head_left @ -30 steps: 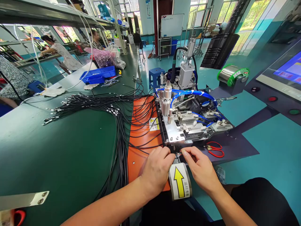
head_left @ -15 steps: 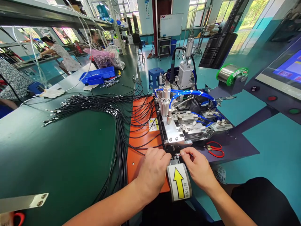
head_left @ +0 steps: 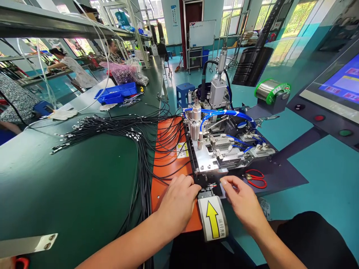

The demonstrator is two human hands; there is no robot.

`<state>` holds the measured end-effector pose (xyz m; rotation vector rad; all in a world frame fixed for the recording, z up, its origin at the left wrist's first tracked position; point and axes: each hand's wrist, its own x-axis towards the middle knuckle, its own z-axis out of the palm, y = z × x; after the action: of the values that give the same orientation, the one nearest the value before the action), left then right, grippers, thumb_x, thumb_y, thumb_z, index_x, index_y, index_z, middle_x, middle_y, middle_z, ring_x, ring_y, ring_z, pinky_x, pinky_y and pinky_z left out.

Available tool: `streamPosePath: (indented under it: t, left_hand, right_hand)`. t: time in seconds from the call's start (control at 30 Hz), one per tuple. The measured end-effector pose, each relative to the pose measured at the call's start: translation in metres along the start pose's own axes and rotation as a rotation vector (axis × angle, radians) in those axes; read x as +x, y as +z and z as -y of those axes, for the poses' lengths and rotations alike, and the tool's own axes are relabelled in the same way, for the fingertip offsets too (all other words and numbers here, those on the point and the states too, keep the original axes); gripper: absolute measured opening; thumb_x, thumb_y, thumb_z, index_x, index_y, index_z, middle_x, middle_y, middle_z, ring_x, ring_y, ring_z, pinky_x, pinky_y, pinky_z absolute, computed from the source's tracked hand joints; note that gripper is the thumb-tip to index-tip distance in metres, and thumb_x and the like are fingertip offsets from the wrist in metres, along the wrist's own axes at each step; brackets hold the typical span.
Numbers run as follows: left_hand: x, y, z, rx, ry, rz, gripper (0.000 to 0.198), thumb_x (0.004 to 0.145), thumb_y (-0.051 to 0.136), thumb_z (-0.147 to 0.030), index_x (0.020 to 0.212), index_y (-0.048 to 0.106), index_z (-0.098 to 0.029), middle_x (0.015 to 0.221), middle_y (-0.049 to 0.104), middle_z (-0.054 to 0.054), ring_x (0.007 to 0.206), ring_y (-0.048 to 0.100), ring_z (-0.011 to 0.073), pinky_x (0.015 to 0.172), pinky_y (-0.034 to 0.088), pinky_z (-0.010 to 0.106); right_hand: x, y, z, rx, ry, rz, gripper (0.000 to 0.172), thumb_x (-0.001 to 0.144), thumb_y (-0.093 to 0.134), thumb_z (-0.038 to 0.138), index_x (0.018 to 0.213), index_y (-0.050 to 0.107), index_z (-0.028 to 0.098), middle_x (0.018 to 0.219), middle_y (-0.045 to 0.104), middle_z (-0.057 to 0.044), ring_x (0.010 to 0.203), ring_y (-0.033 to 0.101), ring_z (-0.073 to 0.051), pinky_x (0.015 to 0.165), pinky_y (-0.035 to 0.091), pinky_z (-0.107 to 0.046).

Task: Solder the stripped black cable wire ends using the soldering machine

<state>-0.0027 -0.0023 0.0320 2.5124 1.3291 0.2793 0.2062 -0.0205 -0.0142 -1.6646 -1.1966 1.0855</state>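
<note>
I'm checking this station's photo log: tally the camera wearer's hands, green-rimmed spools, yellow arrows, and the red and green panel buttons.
Left hand and right hand: 2
Spool: 1
Arrow: 1
Red button and green button: 2
Total: 6

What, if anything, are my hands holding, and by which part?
Right hand: nothing visible. Left hand: cannot tell; its grip is hidden near the coloured wire ends.

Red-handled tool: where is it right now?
The red-handled tool lies right of centre in the head view, on the dark plate just beyond the right hand.
</note>
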Motion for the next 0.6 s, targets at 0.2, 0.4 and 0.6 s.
streamPosePath:
  t: [0.2,0.4,0.6]
  left_hand:
    - [0.002,-0.01,-0.003,-0.015,0.005,0.071,0.022,0.095,0.049,-0.016,0.103,0.069,-0.021,0.095,0.063,0.005,0.092,0.055,0.0224,0.083,0.044,0.039]
    - [0.01,-0.075,0.025,-0.066,-0.095,-0.103,0.022,0.095,0.05,-0.02,0.1,0.071,-0.023,0.097,0.071,0.001,0.092,0.064,0.0188,0.084,0.047,0.033]
    - [0.075,-0.147,0.087,0.093,-0.3,-0.348,0.024,0.091,0.054,-0.022,0.11,0.069,-0.019,0.108,0.071,0.005,0.101,0.065,0.0219,0.091,0.049,0.033]
  right_hand:
    - [-0.029,-0.006,0.012,-0.052,-0.066,-0.055,0.028,0.093,0.055,0.05,0.093,0.065,0.024,0.071,0.058,0.0,0.061,0.052,-0.016,0.055,0.042,-0.026]
    - [-0.043,0.021,0.023,-0.118,-0.725,0.211,0.012,0.096,0.049,0.019,0.096,0.061,0.019,0.077,0.058,-0.003,0.067,0.056,-0.016,0.062,0.046,-0.026]
    - [-0.037,0.053,0.002,-0.348,-1.017,0.13,0.014,0.093,0.049,0.012,0.09,0.061,0.02,0.066,0.053,-0.001,0.054,0.052,-0.014,0.049,0.037,-0.024]
